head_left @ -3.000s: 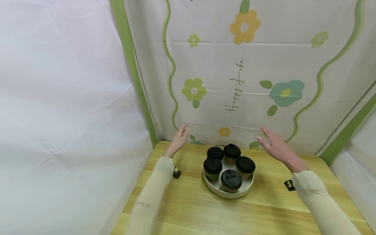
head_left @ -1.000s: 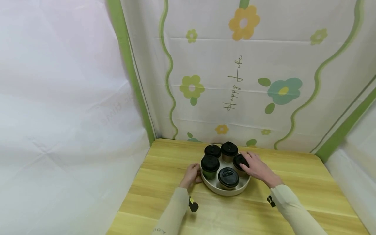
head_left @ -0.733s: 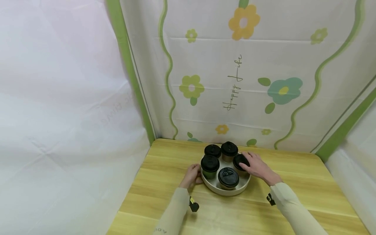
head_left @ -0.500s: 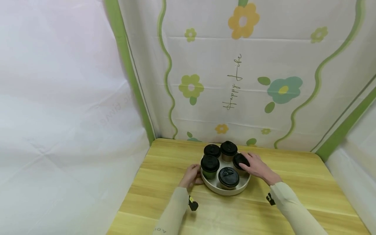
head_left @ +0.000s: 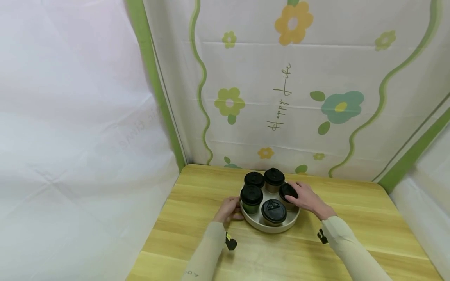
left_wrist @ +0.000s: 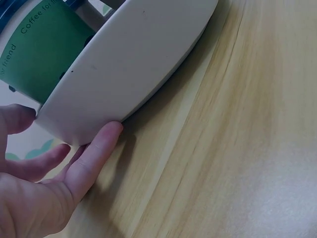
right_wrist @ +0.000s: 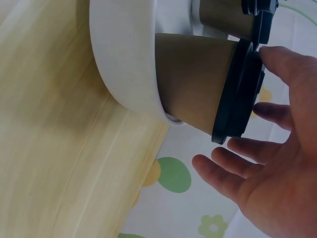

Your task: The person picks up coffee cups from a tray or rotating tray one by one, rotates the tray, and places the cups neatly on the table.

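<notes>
A round white tray (head_left: pixel 258 225) carries several paper coffee cups with black lids. My left hand (head_left: pixel 227 210) holds the tray's left side; in the left wrist view the thumb is at the rim and the fingers are against the lower wall. Just inside that rim stands a green coffee cup (left_wrist: pixel 47 49) printed with lettering. On the right of the tray, my right hand (head_left: pixel 307 198) spans the lid of a brown coffee cup (right_wrist: pixel 193 82). In the right wrist view its thumb and fingers are at opposite edges of the lid (right_wrist: pixel 240 91). The cup stands inside the tray wall.
Another lidded cup (head_left: pixel 274 210) stands at the tray's front, and two more lidded cups (head_left: pixel 274 177) are at its back. Below is a wooden table (head_left: pixel 197 195). A white floral curtain (head_left: pixel 253 128) hangs behind it, with white cloth (head_left: pixel 88 136) on the left.
Both hands have come down from the air beside the tray, the left to the tray's side and the right to the brown cup. Over the last second they have hardly moved.
</notes>
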`<state>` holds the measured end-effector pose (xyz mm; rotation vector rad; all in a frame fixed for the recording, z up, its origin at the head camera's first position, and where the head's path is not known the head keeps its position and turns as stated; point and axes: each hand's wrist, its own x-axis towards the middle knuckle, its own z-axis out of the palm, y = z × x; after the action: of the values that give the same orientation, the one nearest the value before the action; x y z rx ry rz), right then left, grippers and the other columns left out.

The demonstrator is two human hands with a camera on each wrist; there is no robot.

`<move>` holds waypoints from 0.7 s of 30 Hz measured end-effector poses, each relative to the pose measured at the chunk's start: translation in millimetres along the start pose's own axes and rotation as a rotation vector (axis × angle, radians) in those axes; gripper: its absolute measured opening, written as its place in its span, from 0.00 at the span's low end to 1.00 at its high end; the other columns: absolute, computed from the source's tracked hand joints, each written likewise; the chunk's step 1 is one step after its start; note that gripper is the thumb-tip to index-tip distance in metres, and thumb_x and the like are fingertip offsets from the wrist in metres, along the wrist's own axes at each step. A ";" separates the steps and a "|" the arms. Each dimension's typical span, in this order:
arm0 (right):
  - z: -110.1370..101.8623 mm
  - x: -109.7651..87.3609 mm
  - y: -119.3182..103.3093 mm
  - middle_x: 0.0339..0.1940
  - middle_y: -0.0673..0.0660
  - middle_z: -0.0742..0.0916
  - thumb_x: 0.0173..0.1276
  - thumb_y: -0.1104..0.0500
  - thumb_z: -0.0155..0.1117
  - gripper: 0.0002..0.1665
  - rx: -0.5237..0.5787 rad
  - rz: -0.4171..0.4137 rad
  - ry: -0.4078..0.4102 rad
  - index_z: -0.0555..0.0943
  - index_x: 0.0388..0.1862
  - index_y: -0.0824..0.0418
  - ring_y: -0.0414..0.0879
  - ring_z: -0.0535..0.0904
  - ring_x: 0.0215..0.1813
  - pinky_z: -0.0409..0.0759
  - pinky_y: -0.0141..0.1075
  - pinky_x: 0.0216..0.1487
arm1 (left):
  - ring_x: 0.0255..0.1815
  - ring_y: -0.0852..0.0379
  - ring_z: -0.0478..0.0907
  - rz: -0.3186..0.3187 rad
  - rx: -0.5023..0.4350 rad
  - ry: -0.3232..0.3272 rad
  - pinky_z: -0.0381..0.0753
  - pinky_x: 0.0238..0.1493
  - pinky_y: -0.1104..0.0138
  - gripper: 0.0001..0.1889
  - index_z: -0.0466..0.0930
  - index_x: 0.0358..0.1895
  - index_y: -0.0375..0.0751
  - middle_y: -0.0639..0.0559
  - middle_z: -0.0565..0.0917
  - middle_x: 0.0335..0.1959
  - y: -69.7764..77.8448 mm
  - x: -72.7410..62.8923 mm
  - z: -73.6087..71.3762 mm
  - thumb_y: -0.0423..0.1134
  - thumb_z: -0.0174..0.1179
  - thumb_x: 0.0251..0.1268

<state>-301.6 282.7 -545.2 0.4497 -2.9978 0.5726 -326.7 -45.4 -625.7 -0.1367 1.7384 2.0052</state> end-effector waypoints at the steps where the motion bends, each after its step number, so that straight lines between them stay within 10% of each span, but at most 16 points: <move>1: -0.2 0.2 -0.3 0.64 0.77 0.73 0.69 0.44 0.62 0.38 0.001 -0.001 0.000 0.69 0.70 0.66 0.76 0.68 0.63 0.71 0.67 0.57 | 0.38 0.51 0.84 0.004 0.005 -0.001 0.85 0.44 0.45 0.18 0.78 0.51 0.35 0.46 0.85 0.36 0.1 -0.5 0.2 0.48 0.51 0.75; 21: 5.4 8.9 0.5 0.63 0.75 0.75 0.67 0.49 0.65 0.37 0.020 -0.020 0.023 0.69 0.69 0.66 0.73 0.70 0.63 0.71 0.65 0.59 | 0.40 0.48 0.84 0.001 0.031 0.028 0.84 0.45 0.43 0.19 0.77 0.54 0.34 0.43 0.83 0.40 2.8 -1.5 2.0 0.46 0.51 0.75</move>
<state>-310.2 278.7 -549.4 0.4703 -2.9644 0.6030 -326.1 -44.1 -622.2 -0.1544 1.7862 1.9856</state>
